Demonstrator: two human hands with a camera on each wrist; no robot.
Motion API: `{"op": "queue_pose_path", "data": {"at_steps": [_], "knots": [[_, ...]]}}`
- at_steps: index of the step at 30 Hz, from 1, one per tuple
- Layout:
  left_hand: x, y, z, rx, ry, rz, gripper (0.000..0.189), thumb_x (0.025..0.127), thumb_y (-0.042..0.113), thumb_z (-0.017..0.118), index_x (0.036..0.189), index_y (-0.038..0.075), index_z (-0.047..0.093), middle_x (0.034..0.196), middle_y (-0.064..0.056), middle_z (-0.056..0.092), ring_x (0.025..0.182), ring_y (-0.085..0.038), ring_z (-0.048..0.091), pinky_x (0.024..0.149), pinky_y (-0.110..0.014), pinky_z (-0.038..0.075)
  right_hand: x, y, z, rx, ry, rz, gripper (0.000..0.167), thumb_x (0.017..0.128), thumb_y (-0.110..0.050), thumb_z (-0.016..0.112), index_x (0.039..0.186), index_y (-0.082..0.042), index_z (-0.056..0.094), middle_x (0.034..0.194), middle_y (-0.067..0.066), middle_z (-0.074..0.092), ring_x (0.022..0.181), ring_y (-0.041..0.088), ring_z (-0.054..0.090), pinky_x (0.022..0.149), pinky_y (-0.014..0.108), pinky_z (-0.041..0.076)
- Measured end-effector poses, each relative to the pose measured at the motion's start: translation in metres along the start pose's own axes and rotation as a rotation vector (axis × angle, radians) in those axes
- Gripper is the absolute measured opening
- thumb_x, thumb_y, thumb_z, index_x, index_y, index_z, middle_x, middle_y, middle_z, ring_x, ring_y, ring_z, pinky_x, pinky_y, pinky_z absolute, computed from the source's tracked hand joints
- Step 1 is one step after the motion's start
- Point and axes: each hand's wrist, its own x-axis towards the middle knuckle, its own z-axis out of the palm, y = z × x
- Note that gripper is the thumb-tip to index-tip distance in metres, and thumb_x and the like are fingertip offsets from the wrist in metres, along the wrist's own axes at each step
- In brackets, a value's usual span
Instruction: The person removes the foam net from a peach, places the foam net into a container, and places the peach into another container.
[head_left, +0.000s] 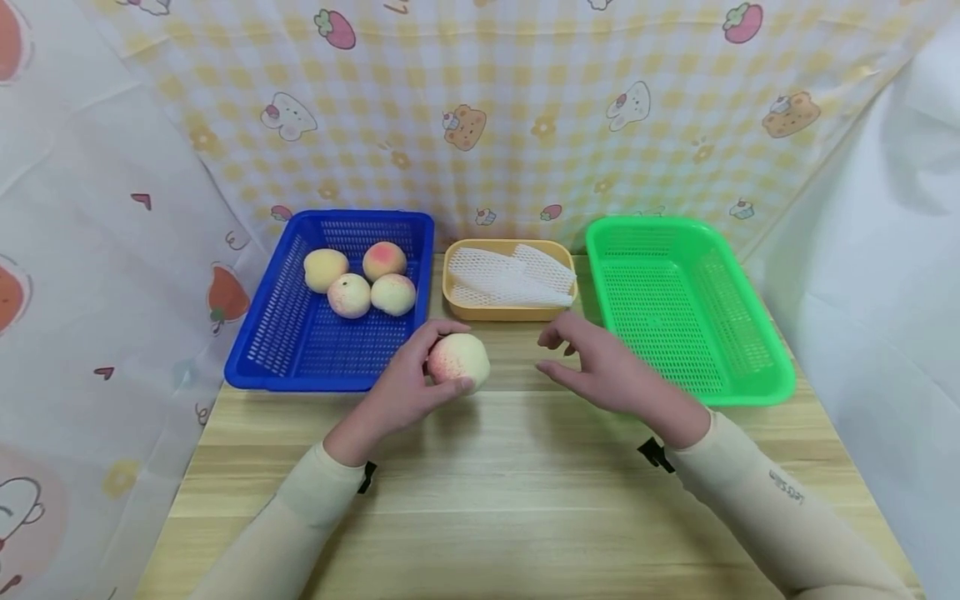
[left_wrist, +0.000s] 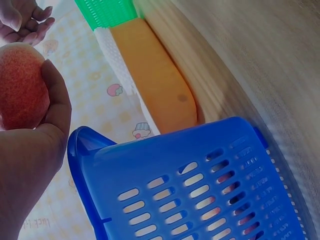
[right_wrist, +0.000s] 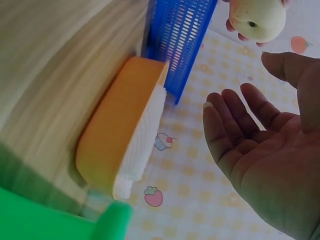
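Note:
My left hand (head_left: 408,385) grips a pale peach (head_left: 460,362) with a pink blush, thumb on the near side and fingers round the far side. It holds the peach above the table, just right of the blue basket's near corner. In the left wrist view the same peach (left_wrist: 22,85) shows its red side. Facing it from the right, my right hand (head_left: 600,362) has relaxed, spread fingers and nothing in them. Its palm (right_wrist: 270,160) shows in the right wrist view, a short gap away from the peach.
Several peaches (head_left: 349,296) lie in the blue basket (head_left: 258,333) at the left. Behind the hands stands a yellow-orange tray (head_left: 510,314) with white foam net sleeves (head_left: 487,275). A green basket (head_left: 780,375) stands at the right. A patterned cloth (head_left: 525,100) hangs behind.

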Motion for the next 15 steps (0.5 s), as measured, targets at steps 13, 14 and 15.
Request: {"op": "queue_pose_path", "data": {"at_steps": [13, 14, 15], "knots": [[0.0, -0.001, 0.002, -0.019, -0.006, -0.003, 0.064, 0.093, 0.012, 0.088, 0.149, 0.011, 0.058, 0.145, -0.01, 0.059, 0.116, -0.028, 0.067, 0.095, -0.041, 0.062, -0.003, 0.003, 0.012, 0.021, 0.003, 0.011, 0.024, 0.103, -0.018, 0.082, 0.12, -0.013, 0.065, 0.116, -0.002, 0.067, 0.106, 0.016, 0.065, 0.089, 0.045, 0.062], [0.0, -0.001, 0.002, -0.021, -0.005, -0.003, 0.064, 0.093, 0.012, 0.088, 0.149, 0.011, 0.058, 0.145, -0.01, 0.059, 0.116, -0.028, 0.067, 0.094, -0.041, 0.062, -0.003, 0.003, 0.012, 0.026, 0.003, 0.009, 0.023, 0.103, -0.018, 0.081, 0.12, -0.013, 0.066, 0.116, -0.002, 0.067, 0.106, 0.017, 0.065, 0.089, 0.045, 0.062], [0.0, -0.001, 0.002, -0.023, -0.004, -0.004, 0.064, 0.093, 0.012, 0.088, 0.149, 0.011, 0.058, 0.144, -0.01, 0.059, 0.116, -0.028, 0.067, 0.094, -0.041, 0.062, -0.004, 0.004, 0.013, 0.027, 0.005, 0.006, 0.023, 0.103, -0.017, 0.081, 0.12, -0.013, 0.066, 0.116, -0.002, 0.067, 0.107, 0.017, 0.065, 0.089, 0.045, 0.062]]}}
